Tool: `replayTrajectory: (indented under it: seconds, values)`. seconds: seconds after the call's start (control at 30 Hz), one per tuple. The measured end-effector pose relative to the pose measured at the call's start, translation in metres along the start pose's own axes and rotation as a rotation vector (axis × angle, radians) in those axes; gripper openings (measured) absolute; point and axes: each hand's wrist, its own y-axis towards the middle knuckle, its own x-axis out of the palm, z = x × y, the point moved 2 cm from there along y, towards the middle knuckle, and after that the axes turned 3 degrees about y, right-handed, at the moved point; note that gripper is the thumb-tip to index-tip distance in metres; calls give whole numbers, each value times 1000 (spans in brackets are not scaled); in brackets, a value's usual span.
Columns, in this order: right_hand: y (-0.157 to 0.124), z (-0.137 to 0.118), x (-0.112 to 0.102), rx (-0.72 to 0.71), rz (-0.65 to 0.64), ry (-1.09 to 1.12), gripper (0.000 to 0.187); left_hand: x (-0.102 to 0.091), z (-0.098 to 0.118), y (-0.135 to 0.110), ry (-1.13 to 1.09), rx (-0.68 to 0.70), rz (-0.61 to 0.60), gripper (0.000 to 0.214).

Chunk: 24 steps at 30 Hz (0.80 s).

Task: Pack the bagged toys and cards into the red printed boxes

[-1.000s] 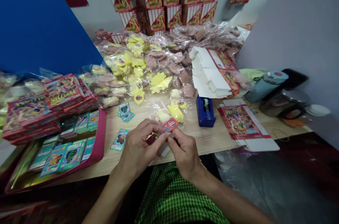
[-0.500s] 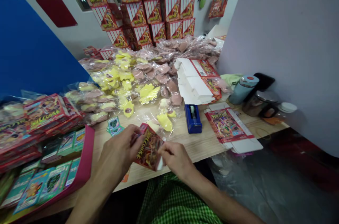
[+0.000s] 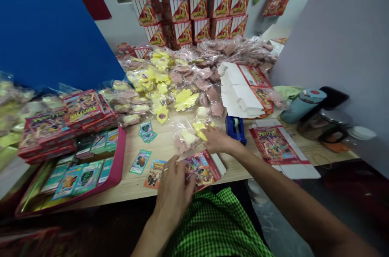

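Note:
My left hand [image 3: 174, 184] is closed round the left end of a small red printed box [image 3: 202, 170] at the table's front edge. That box lies on its side, and a white flap stands out at its right end. Just beyond it, my right hand [image 3: 217, 139] has its fingers closed on a yellow foam-like piece [image 3: 199, 130] in clear plastic. Beside this lies a bagged pale and pink piece [image 3: 187, 139]. An orange picture card [image 3: 154, 175] and a teal card [image 3: 140, 162] are left of my left hand, with several teal cards [image 3: 147, 131] fanned behind them.
A pink-walled tray [image 3: 120, 151] of cards and stacked red boxes [image 3: 83, 107] stand at left. Bagged pieces [image 3: 188, 75] heap up behind. To the right are a blue tape dispenser [image 3: 236, 129], flattened cartons [image 3: 243, 91], an unfolded box [image 3: 281, 147] and a blue bottle [image 3: 304, 105].
The red box has come down to the table edge, its flap end now turned right. My right hand has left the box and reached forward to the bagged yellow piece. The view has swung left.

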Motion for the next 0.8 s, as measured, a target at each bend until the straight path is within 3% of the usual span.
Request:
replayTrajectory:
  seconds: [0.07, 0.17, 0.27, 0.37, 0.47, 0.57, 0.63, 0.8]
  values:
    - [6, -1, 3, 61, 46, 13, 59, 4, 14, 12, -32, 116, -212, 48]
    - [10, -3, 0, 143, 114, 64, 64, 13, 26, 27, -42, 114, -428, 58]
    - [3, 1, -16, 179, 221, 131, 70, 18, 25, 30, -125, 72, -457, 60]
    - [-20, 7, -40, 165, 349, 165, 66, 11, 14, 26, -287, 12, -361, 90]
    - [-55, 3, -57, -135, 486, 166, 51, -4, 1, 29, -421, -63, -275, 102]
    - [-89, -9, -62, -490, 585, 133, 66, -17, -6, 36, -507, -90, -286, 94]
    - [-103, -16, -62, -598, 535, 67, 70, -22, -8, 41, -578, -94, -331, 91]
    - [-125, -16, -65, -790, 355, -179, 49, -31, -13, 43, -830, -156, -425, 91]
